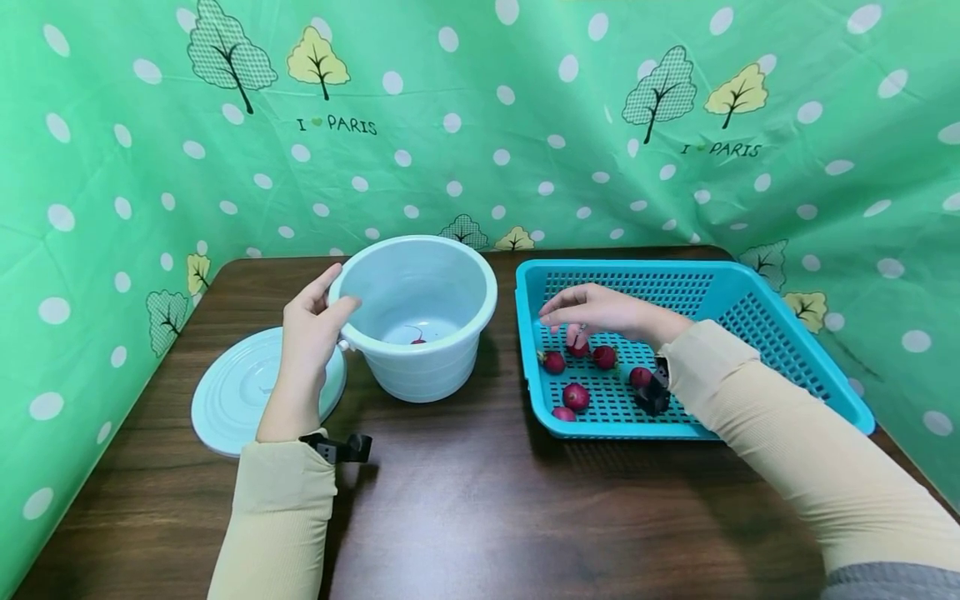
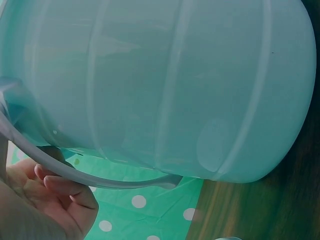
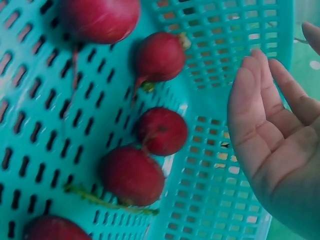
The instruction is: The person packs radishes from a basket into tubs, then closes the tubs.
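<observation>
the brown table (image 1: 465, 508) carries a lid (image 1: 236, 392) at left, a bucket (image 1: 423, 367) mid-table, and a basket (image 1: 630, 430) at right.

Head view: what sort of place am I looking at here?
Probably an indoor tabletop staged for recording: a printed green cloth hangs behind a dark wood-grain table, and a black camera is strapped to the person's left wrist.

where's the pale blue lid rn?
Head view, left side: the lid lies flat on the table, left of the bucket, partly hidden by the left hand and wrist.
</observation>
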Demonstrator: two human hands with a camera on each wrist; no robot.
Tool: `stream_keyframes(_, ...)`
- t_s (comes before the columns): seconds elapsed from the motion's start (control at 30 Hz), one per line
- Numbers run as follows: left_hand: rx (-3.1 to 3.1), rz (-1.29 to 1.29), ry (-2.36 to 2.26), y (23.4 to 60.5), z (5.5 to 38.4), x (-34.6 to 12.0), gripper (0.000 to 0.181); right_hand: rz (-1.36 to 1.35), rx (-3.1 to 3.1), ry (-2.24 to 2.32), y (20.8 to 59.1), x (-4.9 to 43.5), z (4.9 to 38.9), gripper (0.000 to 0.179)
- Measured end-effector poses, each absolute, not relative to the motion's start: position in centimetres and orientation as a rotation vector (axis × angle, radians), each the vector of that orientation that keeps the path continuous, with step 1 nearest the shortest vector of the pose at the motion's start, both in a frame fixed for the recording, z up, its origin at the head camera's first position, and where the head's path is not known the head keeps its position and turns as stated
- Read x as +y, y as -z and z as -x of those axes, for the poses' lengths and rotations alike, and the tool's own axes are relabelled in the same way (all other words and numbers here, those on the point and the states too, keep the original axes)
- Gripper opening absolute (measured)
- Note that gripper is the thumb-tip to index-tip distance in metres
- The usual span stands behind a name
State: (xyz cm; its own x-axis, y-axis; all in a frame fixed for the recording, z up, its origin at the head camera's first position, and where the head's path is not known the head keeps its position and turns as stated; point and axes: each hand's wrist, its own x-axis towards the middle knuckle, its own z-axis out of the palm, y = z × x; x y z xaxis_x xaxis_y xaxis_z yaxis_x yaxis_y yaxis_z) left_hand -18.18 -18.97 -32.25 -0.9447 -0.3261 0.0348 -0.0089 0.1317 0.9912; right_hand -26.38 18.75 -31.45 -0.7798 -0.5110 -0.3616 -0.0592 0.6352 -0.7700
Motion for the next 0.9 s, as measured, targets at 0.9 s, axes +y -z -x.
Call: stream_keyframes(0.9,-2.186,-0.337,1.889,32.1,18.0,-19.0,0.057,0.467,2.348,0.625,33.5,18.3,25.9,0.062)
